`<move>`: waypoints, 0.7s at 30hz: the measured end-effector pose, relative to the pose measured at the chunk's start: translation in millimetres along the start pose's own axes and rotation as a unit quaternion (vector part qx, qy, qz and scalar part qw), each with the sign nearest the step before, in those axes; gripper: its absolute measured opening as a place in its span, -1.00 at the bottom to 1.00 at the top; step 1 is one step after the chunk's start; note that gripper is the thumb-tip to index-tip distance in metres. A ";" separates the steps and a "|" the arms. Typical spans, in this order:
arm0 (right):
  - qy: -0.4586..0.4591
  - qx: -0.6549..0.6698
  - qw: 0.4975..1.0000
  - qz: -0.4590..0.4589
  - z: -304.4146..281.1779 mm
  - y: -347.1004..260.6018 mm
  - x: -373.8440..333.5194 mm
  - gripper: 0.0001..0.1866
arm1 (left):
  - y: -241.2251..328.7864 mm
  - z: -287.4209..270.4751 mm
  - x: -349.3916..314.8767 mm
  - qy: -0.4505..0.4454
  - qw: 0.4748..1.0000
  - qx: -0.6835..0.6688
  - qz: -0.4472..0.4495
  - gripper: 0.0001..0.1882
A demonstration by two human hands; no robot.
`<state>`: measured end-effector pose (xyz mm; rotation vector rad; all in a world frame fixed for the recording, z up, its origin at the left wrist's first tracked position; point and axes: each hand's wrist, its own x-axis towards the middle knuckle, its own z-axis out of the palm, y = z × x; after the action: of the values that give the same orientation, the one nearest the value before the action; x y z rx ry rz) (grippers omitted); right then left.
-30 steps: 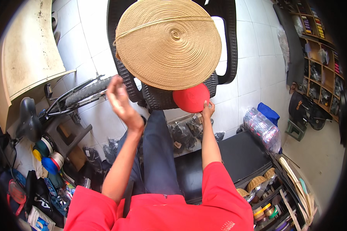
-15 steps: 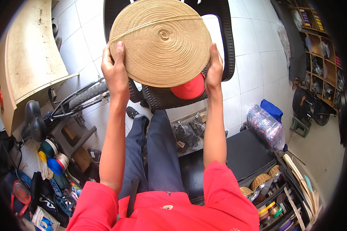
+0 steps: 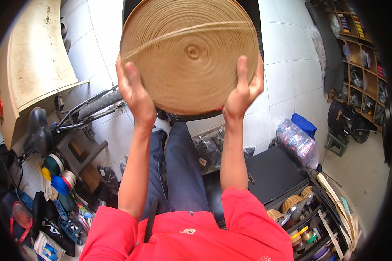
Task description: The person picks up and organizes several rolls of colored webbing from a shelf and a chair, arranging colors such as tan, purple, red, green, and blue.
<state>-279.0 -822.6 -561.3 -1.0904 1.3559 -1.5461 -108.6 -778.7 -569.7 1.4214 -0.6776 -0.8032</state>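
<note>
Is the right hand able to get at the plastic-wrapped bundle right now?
Probably not without letting go: the right hand holds the tan roll by its edge, opposite the left hand. Nothing seems to lie over the bundle, though.

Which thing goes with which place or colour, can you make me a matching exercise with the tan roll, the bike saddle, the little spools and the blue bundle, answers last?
Things
1. tan coiled roll
2. bike saddle
3. small spools
4. blue bundle

Places and colours
A. yellow and purple, at the picture's upper right
B. beside the plastic-wrapped pack
C. held between the left hand and the right hand
D. black, at the picture's left

Right pairs: 1-C, 2-D, 3-A, 4-B
</note>
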 end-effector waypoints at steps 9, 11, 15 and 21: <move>-0.041 0.141 0.989 0.020 4.5 -145.2 -66.2 -0.34 | 131.7 -75.7 -81.1 0.102 0.993 -0.056 0.032 -0.26; -0.049 0.183 0.981 0.052 15.5 -173.7 -75.3 -0.32 | 177.3 -92.9 -87.2 0.106 0.990 -0.072 0.063 -0.27; -0.076 0.293 0.952 0.041 69.6 -238.7 -78.0 -0.38 | 273.5 -131.3 -86.4 0.138 0.973 -0.081 0.165 -0.35; -0.225 0.430 0.865 0.125 149.6 -350.3 -96.6 -0.45 | 407.0 -179.0 -133.9 0.251 0.912 0.021 0.323 -0.47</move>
<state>-114.5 -738.2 -214.5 -0.6009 0.3639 -1.3490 -9.0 -573.8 -165.0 1.2512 -0.6969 0.1014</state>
